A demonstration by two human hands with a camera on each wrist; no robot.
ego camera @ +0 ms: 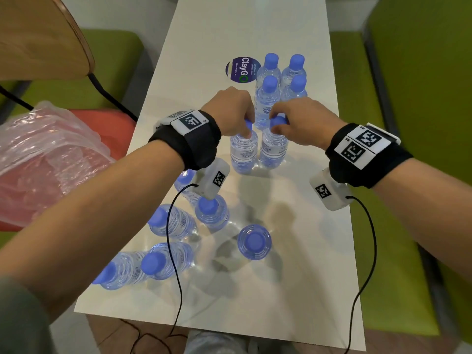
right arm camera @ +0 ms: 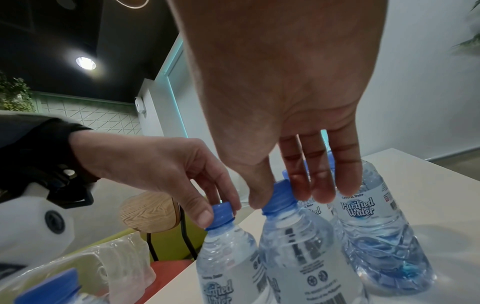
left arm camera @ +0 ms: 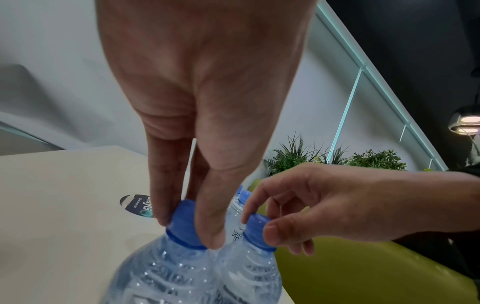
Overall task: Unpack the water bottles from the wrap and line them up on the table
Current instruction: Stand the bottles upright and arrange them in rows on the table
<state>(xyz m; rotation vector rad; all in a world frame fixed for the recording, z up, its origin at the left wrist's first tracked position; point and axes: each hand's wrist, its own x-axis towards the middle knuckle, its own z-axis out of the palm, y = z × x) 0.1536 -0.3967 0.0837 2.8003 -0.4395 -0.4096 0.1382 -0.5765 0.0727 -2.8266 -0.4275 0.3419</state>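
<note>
Two clear water bottles with blue caps stand side by side mid-table. My left hand (ego camera: 231, 112) pinches the cap of the left bottle (ego camera: 243, 152), thumb and fingers round the blue cap (left arm camera: 184, 224). My right hand (ego camera: 293, 118) pinches the cap of the right bottle (ego camera: 273, 149), fingertips on its cap (right arm camera: 279, 198). Just behind them stands a block of several upright bottles (ego camera: 281, 80). Nearer me several more bottles (ego camera: 173, 223) stand loosely on the white table (ego camera: 306, 251). The empty plastic wrap (ego camera: 43, 154) lies off the table on the left.
A round purple sticker (ego camera: 241, 69) lies on the table beside the back group. A wooden chair (ego camera: 43, 39) and a red seat (ego camera: 107, 121) stand left of the table, green benches (ego camera: 413, 123) on both sides. Wrist cables hang over the near table edge.
</note>
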